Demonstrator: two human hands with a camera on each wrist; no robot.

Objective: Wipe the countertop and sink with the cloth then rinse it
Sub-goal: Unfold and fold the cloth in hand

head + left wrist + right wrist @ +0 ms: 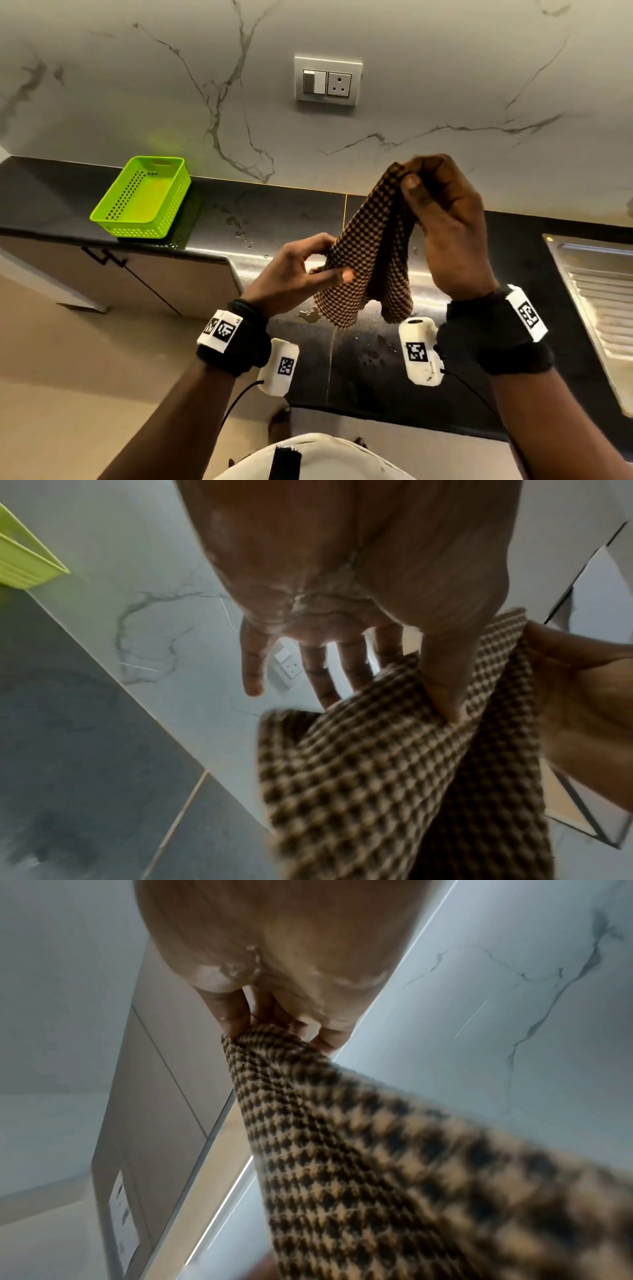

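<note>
A brown-and-tan checked cloth hangs in the air above the black countertop, which carries water spots. My right hand pinches the cloth's bunched top end and holds it highest. My left hand pinches the cloth's lower left edge between thumb and forefinger. In the left wrist view the thumb of my left hand presses on the cloth while the other fingers stay straight. In the right wrist view the fingertips of my right hand gather the cloth. The steel sink lies at the far right.
A green perforated basket stands on the counter's left end. A switch and socket plate sits on the marble wall behind. Below the counter at left is a cabinet door with a dark handle.
</note>
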